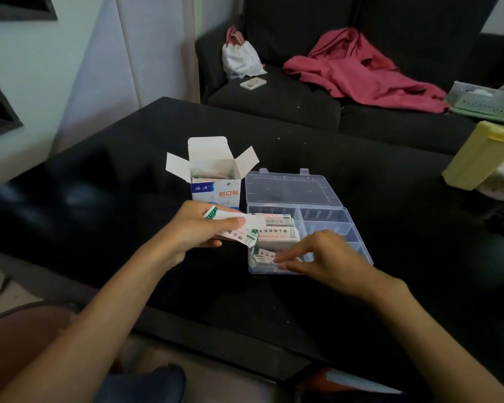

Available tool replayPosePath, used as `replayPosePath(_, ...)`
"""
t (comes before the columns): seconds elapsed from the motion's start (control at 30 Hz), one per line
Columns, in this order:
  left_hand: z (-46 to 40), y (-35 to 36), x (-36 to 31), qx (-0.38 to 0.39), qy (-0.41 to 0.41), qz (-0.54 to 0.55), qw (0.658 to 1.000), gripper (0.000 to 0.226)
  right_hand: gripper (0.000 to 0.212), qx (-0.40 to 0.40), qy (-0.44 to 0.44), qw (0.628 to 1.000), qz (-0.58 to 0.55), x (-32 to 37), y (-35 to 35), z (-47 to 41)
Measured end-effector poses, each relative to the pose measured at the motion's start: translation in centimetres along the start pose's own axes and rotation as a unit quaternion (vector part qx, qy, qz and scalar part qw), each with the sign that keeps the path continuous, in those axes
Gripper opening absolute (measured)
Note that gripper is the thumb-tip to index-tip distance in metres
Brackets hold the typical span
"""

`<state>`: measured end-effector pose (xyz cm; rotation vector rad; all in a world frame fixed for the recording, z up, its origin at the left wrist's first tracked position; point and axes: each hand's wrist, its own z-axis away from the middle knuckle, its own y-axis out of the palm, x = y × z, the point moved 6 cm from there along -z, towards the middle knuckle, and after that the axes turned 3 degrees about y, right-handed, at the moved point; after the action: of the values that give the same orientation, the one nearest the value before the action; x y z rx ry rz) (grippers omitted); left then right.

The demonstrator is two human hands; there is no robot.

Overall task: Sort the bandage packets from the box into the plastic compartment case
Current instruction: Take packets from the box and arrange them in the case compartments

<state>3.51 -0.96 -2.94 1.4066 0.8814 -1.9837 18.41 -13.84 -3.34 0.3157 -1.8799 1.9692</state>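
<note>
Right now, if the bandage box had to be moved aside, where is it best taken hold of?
Take the bandage box by its side walls below the flaps, coming from the left. It stands upright with its top flaps splayed open and packets inside, and the plastic case sits close on its right, so a low grip looks safest.

A black worktop (pixel 361 228) fills the middle of the dim room. Behind it stands a dark sofa (pixel 274 97) carrying a pink garment (pixel 361 68), a white bag (pixel 240 58) and a pale basket (pixel 477 98). The wall (pixel 85 68) at left is pale. A yellow container (pixel 477 155) sits at the worktop's right edge.
</note>
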Motion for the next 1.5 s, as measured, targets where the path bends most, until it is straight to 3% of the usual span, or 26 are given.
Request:
replayPosePath(0.17,0.1,0.0,-0.1,-0.001,0.006,0.003,1.0,0.008,0.029,-0.072,-0.039,0.992,0.096,1.0,-0.1,-0.6)
replayPosePath(0.63,0.1,-0.7,-0.2,-0.027,0.012,0.019,0.999,0.013,0.021,-0.022,0.021,0.999,0.02,-0.3,-0.3,-0.9)
replayPosePath(1.03,0.1,-0.7,-0.4,-0.037,0.025,0.031,0.999,0.008,0.023,-0.047,0.033,0.995,-0.077,-0.2,-0.1,-0.8)
replayPosePath(1.1,0.2,-0.3,-0.4,-0.032,0.029,0.036,0.998,0.009,0.017,-0.107,0.043,0.977,-0.18,0.1,-1.2,-0.8)
replayPosePath(1.17,0.4,0.6,-0.5,-0.012,0.033,0.048,0.998,0.012,0.016,-0.178,0.094,0.916,-0.346,-0.3,-2.8,-0.5)
replayPosePath(1.23,0.5,1.7,-0.5,0.008,0.034,0.067,0.997,0.015,0.027,-0.137,0.159,0.855,-0.474,-0.4,-2.7,-0.5)
replayPosePath(1.33,0.6,3.2,-0.2,0.029,0.017,0.093,0.995,0.019,0.021,-0.066,0.197,0.845,-0.493,0.2,-0.9,-0.5)
replayPosePath(1.5,0.8,5.6,-0.3,0.131,-0.067,0.24,0.96,0.017,0.013,-0.193,0.208,0.844,-0.456,-1.3,-1.4,-0.5)
